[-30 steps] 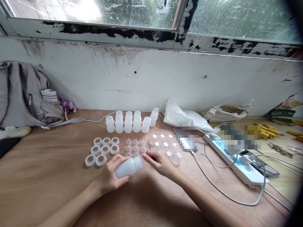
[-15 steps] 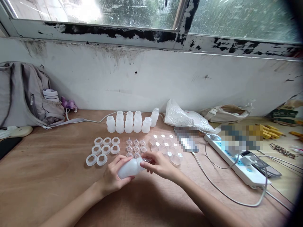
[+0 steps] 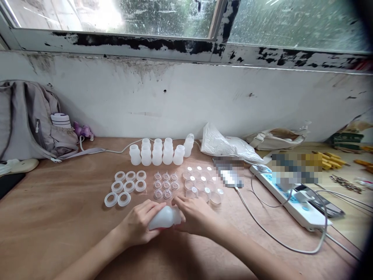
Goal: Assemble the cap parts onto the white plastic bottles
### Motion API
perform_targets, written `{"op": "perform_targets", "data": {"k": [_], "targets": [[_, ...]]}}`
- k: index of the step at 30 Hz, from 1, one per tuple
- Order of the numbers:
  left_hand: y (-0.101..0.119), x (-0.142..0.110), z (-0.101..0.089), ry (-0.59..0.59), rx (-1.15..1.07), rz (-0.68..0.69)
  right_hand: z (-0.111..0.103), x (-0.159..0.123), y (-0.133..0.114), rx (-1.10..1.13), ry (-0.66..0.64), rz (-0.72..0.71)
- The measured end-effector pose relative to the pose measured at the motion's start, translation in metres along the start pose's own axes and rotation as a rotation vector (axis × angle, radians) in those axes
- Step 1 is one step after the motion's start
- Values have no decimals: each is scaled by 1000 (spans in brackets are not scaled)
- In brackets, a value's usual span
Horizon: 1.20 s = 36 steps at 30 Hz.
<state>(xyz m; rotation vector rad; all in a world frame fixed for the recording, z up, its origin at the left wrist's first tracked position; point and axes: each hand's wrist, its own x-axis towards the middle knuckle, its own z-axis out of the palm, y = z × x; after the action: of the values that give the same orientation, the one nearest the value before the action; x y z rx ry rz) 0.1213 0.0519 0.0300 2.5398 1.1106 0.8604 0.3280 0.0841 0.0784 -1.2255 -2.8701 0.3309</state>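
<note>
My left hand (image 3: 139,224) grips a small white plastic bottle (image 3: 163,217) lying on its side just above the wooden table (image 3: 58,221). My right hand (image 3: 194,214) is closed over the bottle's neck end, and what its fingers hold there is hidden. Just beyond the hands lie white screw rings (image 3: 126,186) on the left, clear teats (image 3: 165,183) in the middle and clear domed caps (image 3: 202,182) on the right. Several more white bottles (image 3: 159,151) stand upright in a cluster behind those rows.
A grey backpack (image 3: 26,120) leans on the wall at far left. A crumpled plastic bag (image 3: 224,146) and a cloth bag (image 3: 276,138) lie at the back right. A white power strip (image 3: 291,202) with cables occupies the right side of the table.
Both hands have drawn closer to me with the bottle. My right hand moved from the teat rows onto the bottle's neck and now covers it.
</note>
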Motion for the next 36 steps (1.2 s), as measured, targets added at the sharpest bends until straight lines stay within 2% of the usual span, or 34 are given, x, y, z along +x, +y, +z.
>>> {"op": "perform_targets", "data": {"k": [2,4,6,8,10,13,17,23,28,31,34,36], "targets": [[-4,-1,-1,9,124,122,10,-1,-9,-79,36,35],[-7,-1,-4,13,208,222,18,1,-13,-57,25,77],[-9,-1,-7,8,260,311,24,4,-11,95,-60,96],[-10,0,-8,10,281,364,28,7,-4,350,-190,87],[-10,0,-8,25,276,384,32,11,3,611,-305,99],[-8,2,-6,36,250,384,36,13,10,886,-435,190],[-4,4,-7,27,231,362,40,13,11,1176,-616,357],[1,7,-14,51,230,404,42,11,7,1452,-741,425],[-3,4,-13,56,243,452,42,8,4,1546,-785,411],[-7,1,-9,70,232,447,37,7,5,1466,-777,369],[-9,1,-4,135,180,385,21,7,8,1198,-652,248],[-10,1,-2,182,137,320,4,7,13,1009,-508,163]]}}
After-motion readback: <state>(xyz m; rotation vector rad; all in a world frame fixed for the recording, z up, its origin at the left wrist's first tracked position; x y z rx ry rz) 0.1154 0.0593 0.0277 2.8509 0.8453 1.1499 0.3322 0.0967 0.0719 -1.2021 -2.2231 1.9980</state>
